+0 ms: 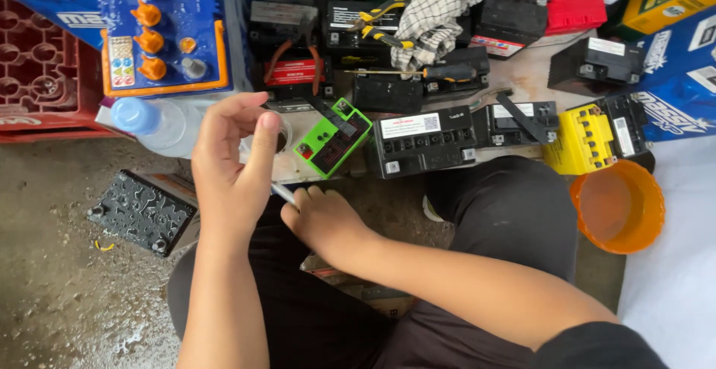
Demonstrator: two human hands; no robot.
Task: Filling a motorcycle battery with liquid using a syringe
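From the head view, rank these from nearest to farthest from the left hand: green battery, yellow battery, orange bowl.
From the left hand:
1. Green battery, just to its right.
2. Yellow battery, far right on the bench.
3. Orange bowl, farther right and lower.

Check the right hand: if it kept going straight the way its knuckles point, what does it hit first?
Likely the green battery. The right hand points up-frame toward the bench, and that battery sits directly ahead. Depth is unclear from this one view.

Single head-worn view, looking steeply down, close over the person's lap, batteries (422,144) ahead
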